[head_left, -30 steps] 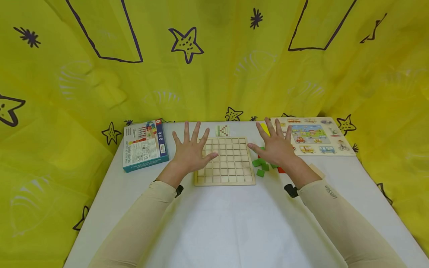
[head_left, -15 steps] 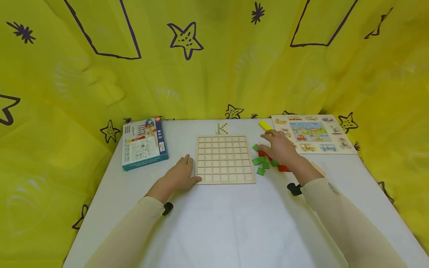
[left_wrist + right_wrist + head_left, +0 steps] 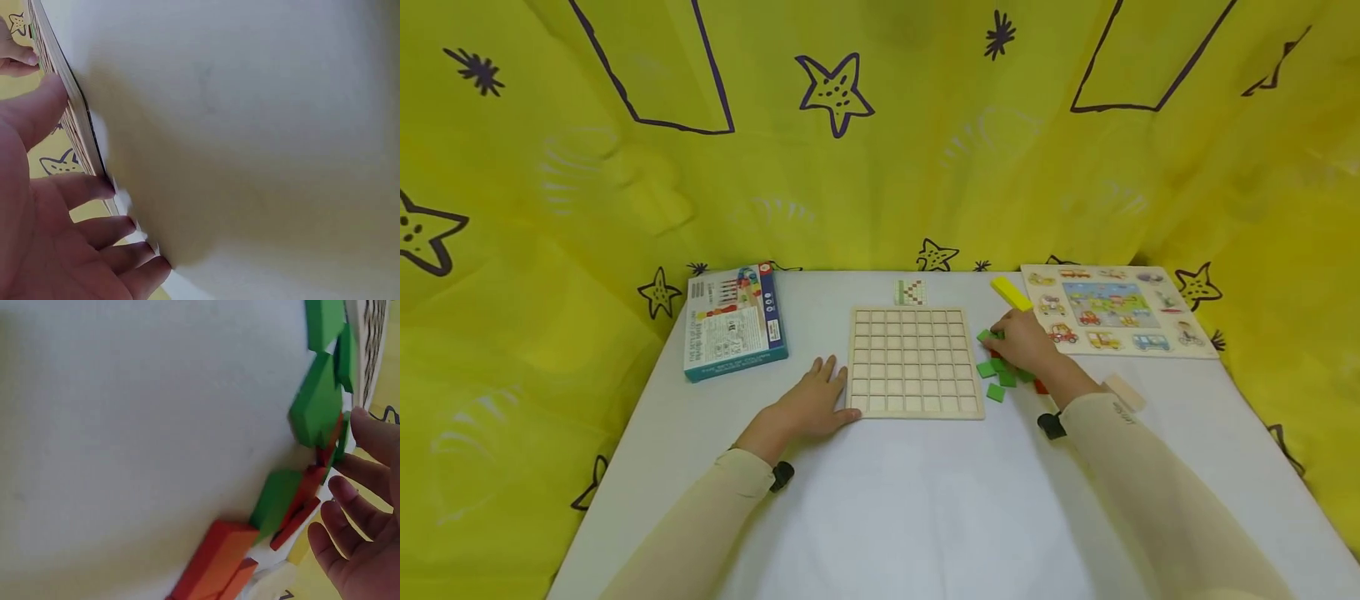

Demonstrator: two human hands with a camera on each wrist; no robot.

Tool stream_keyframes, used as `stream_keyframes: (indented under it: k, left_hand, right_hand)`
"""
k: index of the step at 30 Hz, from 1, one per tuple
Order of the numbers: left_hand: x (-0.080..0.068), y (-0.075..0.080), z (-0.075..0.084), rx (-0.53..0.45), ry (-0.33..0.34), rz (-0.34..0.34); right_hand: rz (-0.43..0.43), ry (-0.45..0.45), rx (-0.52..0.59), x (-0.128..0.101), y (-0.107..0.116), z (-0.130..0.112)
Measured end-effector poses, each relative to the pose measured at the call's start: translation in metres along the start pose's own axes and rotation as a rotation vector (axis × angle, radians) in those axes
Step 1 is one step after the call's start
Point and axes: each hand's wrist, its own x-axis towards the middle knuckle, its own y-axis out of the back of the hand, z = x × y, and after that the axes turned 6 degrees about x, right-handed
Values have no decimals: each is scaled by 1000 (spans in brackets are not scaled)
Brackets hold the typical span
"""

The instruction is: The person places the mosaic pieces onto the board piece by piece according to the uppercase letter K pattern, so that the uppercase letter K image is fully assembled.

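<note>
The fingers of the right hand hang loosely spread and grip nothing; the wrist view shows them poised just above a heap of green tiles and red tiles, their tips at the heap's near edge. In the head view this hand lies over the same heap of green tiles, immediately right of the wooden grid board; whether a fingertip already touches a tile cannot be told. The tiles lie directly under and just ahead of these fingers, flat on the counter, some overlapping, with no common long axis. The right hand is much the nearer to them; the board lies between the heap and the other hand.

The fingers of the left hand are straight and relaxed, holding nothing, and rest against the left edge of the grid board near its front corner, palm on the counter.

Outward from the board: a small pattern card just behind it, a blue box well to its left, a yellow block behind the tile heap, a picture puzzle tray to the far right, and a plain wooden block near the right sleeve.
</note>
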Motion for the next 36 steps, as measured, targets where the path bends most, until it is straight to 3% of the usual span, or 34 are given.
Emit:
stream_keyframes:
  k: [7, 15, 19, 28, 36]
  left_hand:
    - [3, -4, 0, 25, -16, 9]
    - [3, -8, 3, 45, -8, 16]
    - [2, -9, 3, 51, -13, 26]
    - [-5, -6, 8, 50, 8, 12]
    - [-5, -5, 10, 42, 16, 1]
  right_hand:
    - [66, 14, -11, 5, -7, -1]
    - [131, 0, 150, 13, -4, -10]
    - [162, 27, 202, 21, 2, -28]
    - [108, 115, 286, 54, -5, -72]
    - [39, 123, 365, 81, -21, -101]
